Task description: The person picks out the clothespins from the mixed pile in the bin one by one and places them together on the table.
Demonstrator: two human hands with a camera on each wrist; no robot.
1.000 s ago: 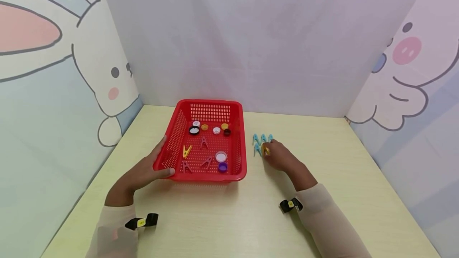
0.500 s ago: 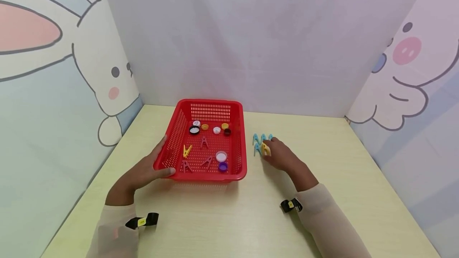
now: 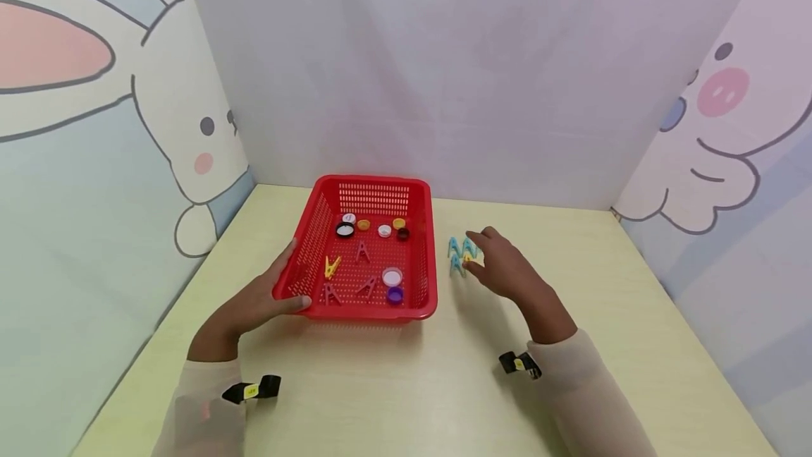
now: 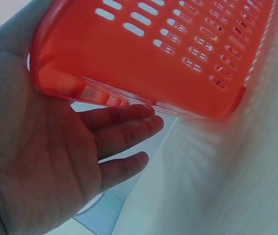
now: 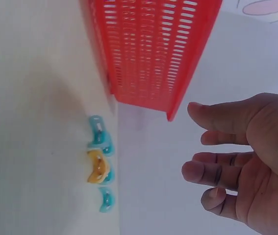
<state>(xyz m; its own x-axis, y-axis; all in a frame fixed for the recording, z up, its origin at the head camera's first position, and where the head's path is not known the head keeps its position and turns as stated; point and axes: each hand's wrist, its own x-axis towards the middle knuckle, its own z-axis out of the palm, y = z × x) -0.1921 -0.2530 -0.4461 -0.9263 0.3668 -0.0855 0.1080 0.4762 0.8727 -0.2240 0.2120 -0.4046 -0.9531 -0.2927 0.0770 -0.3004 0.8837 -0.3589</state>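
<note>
My left hand (image 3: 256, 309) holds the near left corner of a red plastic basket (image 3: 374, 314), thumb over the front rim; in the left wrist view several fingers (image 4: 124, 169) extend beside its outer wall. To the basket's right, my right hand (image 3: 510, 266) hovers with thumb and fingers apart, nothing between them. Under its fingertips a yellow clothespin (image 3: 468, 258) stands among several teal clothespins (image 3: 454, 246), partly hidden by the hand. In the right wrist view the same yellow clothespin (image 5: 98, 166) sits in a row with the teal ones.
Inside the basket lie several pink clothespins (image 3: 366, 288), a yellow clothespin (image 3: 332, 266) and several bottle caps, among them a purple cap (image 3: 395, 295) and a black-rimmed cap (image 3: 345, 230). Cartoon-printed side walls and a pale back curtain (image 3: 438, 90) enclose the light wooden table (image 3: 380, 400).
The right hand has let go of the yellow clothespin, which now stands beside the teal ones, and has risen back with its fingers spread. The left hand stays at the basket corner.
</note>
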